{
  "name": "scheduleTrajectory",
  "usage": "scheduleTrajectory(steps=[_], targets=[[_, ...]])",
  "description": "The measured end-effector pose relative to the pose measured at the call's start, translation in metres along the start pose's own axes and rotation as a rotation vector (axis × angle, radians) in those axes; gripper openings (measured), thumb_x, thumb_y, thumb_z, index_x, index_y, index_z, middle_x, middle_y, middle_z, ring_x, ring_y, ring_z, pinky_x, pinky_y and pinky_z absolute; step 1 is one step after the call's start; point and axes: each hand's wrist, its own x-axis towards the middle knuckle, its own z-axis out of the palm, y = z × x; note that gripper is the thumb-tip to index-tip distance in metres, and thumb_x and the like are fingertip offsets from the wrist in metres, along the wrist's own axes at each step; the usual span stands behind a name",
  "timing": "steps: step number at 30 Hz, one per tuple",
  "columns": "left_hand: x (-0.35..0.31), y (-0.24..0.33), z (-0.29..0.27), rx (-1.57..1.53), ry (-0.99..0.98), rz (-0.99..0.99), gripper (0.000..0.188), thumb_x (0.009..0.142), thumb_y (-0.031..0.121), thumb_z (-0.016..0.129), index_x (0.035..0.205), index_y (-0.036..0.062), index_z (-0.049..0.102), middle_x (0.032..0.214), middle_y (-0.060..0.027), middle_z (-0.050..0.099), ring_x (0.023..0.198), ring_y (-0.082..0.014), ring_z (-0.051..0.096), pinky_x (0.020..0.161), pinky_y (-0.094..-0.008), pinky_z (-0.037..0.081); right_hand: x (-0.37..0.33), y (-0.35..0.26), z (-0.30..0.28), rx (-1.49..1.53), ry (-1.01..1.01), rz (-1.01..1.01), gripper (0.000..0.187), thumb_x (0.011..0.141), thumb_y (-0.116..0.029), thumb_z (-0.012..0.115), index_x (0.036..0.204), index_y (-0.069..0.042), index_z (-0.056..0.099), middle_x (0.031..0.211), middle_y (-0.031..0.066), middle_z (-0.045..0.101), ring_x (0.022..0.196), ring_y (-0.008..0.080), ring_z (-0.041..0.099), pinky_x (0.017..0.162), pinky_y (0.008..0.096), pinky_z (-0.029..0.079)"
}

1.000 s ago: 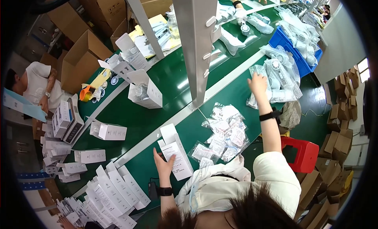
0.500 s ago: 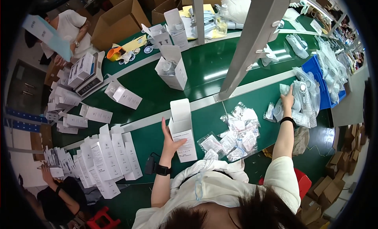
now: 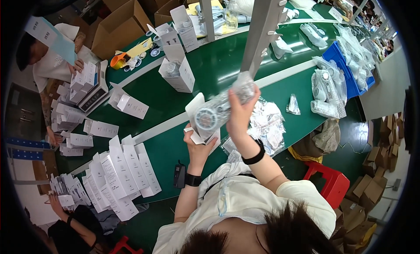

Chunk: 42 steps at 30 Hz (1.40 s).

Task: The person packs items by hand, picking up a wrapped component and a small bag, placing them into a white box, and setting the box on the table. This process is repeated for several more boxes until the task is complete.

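- Plainly, right hand [image 3: 239, 116] clamps its fingers on the bubble-wrapped bundle [image 3: 219, 106];
- long axis slants near-left, toward the white box [image 3: 193, 108] the left hand [image 3: 200, 145] clasps.

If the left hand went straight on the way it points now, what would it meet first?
The open white box, which the left hand already grips. Beyond that, perhaps the bubble-wrapped item or the pale rail; depth is unclear.

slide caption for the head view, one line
Right hand holds a plastic-wrapped item over an open white box in the left hand.
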Motion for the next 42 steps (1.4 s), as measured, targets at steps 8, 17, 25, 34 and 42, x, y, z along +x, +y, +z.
scheduleTrajectory(steps=[8, 17, 25, 34, 42], targets=[[-0.01, -0.029, -0.016, 0.086, 0.233, 0.118, 0.083, 0.055, 0.005, 0.08, 0.109, 0.01, 0.018, 0.125, -0.023, 0.027, 0.108, -0.0356, 0.041, 0.089, -0.0424, 0.037, -0.004, 0.008, -0.058, -0.912, -0.867, -0.72, 0.039, 0.068, -0.02, 0.066, 0.106, -0.013, 0.059, 0.115, 0.0138, 0.045, 0.112, 0.0341, 0.037, 0.094, 0.0455, 0.029], [-0.045, -0.052, -0.068, -0.084, 0.17, -0.072, 0.079, 0.063, 0.013, 0.077, 0.117, 0.0088, 0.019, 0.124, -0.0164, 0.026, 0.114, -0.0276, 0.035, 0.093, -0.0387, 0.034, 0.149, 0.024, -0.278, -2.026, 0.206, -0.136, 0.051, 0.077, -0.017, 0.061, 0.124, -0.014, 0.04, 0.119, 0.0169, 0.04, 0.105, 0.0362, 0.039, 0.082, 0.0436, 0.04], [0.004, 0.02, -0.086, 0.351, 0.008, -0.102, 0.024, 0.069, 0.004, 0.067, 0.085, 0.0009, 0.05, 0.101, -0.014, 0.048, 0.085, -0.0295, 0.054, 0.07, -0.033, 0.044, 0.066, 0.028, -0.137, -0.536, -0.406, 0.127, 0.061, 0.076, 0.002, 0.056, 0.128, -0.012, 0.027, 0.106, 0.0114, 0.045, 0.088, 0.0238, 0.057, 0.074, 0.0315, 0.047], [0.017, 0.02, -0.091, 0.303, 0.183, -0.151, 0.014, 0.069, -0.002, 0.063, 0.074, -0.002, 0.049, 0.073, -0.0106, 0.052, 0.048, -0.019, 0.041, 0.045, -0.0302, 0.031, -0.051, 0.044, -0.012, -0.567, -1.106, -0.427, 0.03, 0.074, -0.011, 0.065, 0.1, -0.007, 0.049, 0.102, 0.0127, 0.048, 0.099, 0.028, 0.053, 0.085, 0.0386, 0.042], [0.014, 0.041, -0.143, 0.536, 0.414, -0.038, 0.025, 0.072, 0.01, 0.066, 0.091, 0.0005, 0.053, 0.114, -0.0158, 0.052, 0.104, -0.0332, 0.05, 0.086, -0.0354, 0.041, -0.048, 0.054, -0.016, -0.935, -1.353, -0.687, 0.055, 0.069, -0.027, 0.07, 0.116, -0.012, 0.046, 0.119, 0.013, 0.041, 0.121, 0.0288, 0.031, 0.1, 0.0435, 0.025]])
